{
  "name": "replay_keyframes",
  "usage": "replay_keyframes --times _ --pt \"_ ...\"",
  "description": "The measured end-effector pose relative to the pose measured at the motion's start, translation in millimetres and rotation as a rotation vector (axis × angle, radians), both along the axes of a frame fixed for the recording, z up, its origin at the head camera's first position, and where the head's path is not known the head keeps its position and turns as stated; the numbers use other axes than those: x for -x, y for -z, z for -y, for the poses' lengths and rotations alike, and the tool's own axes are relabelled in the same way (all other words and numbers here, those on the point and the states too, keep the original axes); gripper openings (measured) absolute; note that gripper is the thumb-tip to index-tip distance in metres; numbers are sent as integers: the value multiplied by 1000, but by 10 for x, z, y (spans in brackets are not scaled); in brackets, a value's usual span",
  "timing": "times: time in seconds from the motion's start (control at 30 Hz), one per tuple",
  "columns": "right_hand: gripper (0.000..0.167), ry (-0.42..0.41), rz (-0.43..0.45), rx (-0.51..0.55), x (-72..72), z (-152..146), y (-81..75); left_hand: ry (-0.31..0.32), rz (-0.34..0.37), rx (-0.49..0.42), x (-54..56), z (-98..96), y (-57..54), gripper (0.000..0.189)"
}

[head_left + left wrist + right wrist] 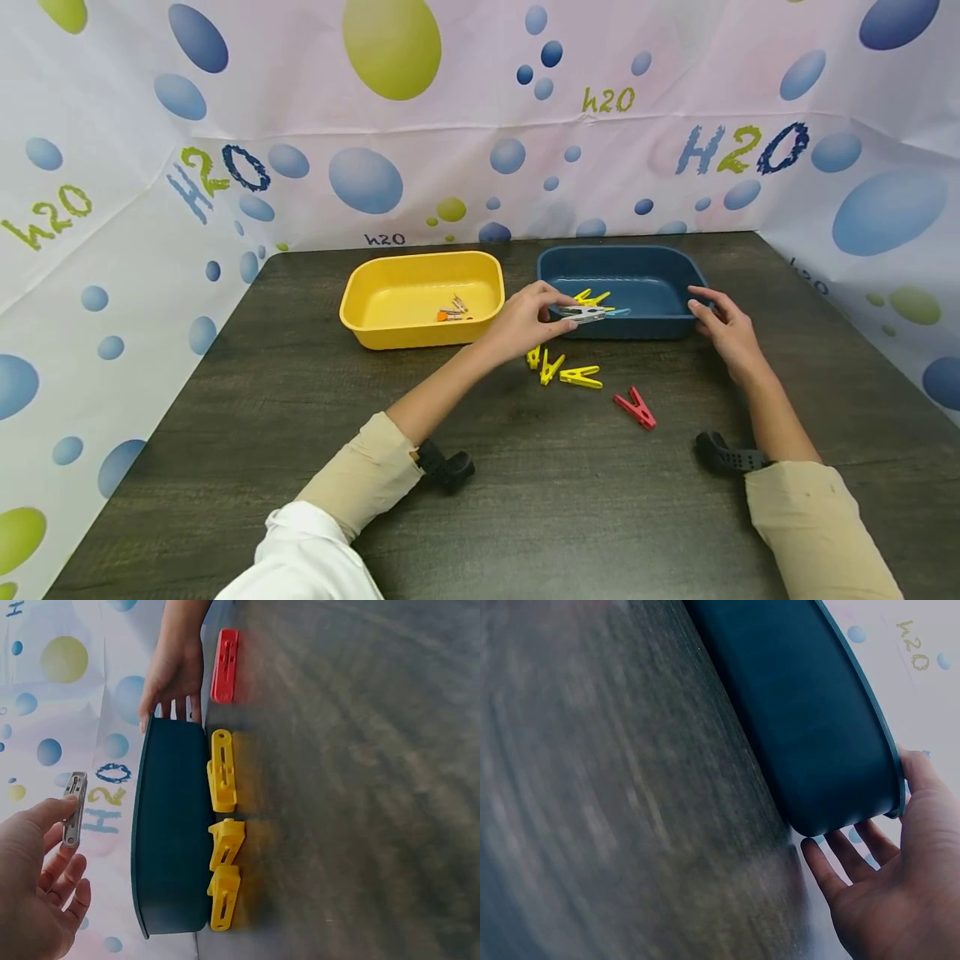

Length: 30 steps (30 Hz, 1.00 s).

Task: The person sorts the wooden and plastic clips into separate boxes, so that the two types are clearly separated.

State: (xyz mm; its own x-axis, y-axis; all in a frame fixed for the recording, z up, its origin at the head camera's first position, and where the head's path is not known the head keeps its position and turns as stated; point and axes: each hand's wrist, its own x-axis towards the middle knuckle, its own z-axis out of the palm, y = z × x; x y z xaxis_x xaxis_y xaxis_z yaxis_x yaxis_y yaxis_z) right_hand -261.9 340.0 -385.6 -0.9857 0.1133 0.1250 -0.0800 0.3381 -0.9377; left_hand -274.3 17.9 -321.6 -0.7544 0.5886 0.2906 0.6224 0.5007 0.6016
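My left hand (521, 318) pinches a pale grey clothespin (583, 313) between thumb and fingers, over the front left part of the blue bin (645, 328). Inside that bin, yellow clothespins (592, 298) and a light blue piece (619, 312) show past the held clothespin. At the bin's right end, my right hand (729, 332) holds the rim, its thumb over the edge and its fingers along the outer end wall. Three yellow clothespins lie on the table in front of the bin, one (581, 377) at the right of them. A red clothespin (636, 408) lies nearer me.
A yellow bin (408, 335) stands left of the blue one, with several small pieces (454, 312), one of them orange, in its right part. Both bins stand near the back of the dark table (570, 517). A patterned sheet (450, 183) closes off the back and sides.
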Motion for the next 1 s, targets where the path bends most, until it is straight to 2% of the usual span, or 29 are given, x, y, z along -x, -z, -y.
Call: replay_keyframes --times 0.17,0.33,0.47,0.63,0.73,0.87,1.0 --pt "50 3 5 -19 -5 -9 3 -2 -25 19 114 -67 -8 33" --pt "53 2 -1 -53 -20 -16 8 -30 -19 55 231 -162 20 33" --pt "53 1 -1 -42 -39 -4 -9 -57 -18 89 346 -253 75 33" --pt "53 4 10 -27 -43 -7 -25 -84 -13 80 489 -362 136 33" --pt "52 -2 3 -26 -33 -9 -11 -121 5 82 556 -417 202 34" --pt "52 -11 1 -19 -17 0 11 -173 23 99 589 -453 303 35" --pt "53 -3 7 -15 -12 2 17 -180 1 85 587 -472 359 35"
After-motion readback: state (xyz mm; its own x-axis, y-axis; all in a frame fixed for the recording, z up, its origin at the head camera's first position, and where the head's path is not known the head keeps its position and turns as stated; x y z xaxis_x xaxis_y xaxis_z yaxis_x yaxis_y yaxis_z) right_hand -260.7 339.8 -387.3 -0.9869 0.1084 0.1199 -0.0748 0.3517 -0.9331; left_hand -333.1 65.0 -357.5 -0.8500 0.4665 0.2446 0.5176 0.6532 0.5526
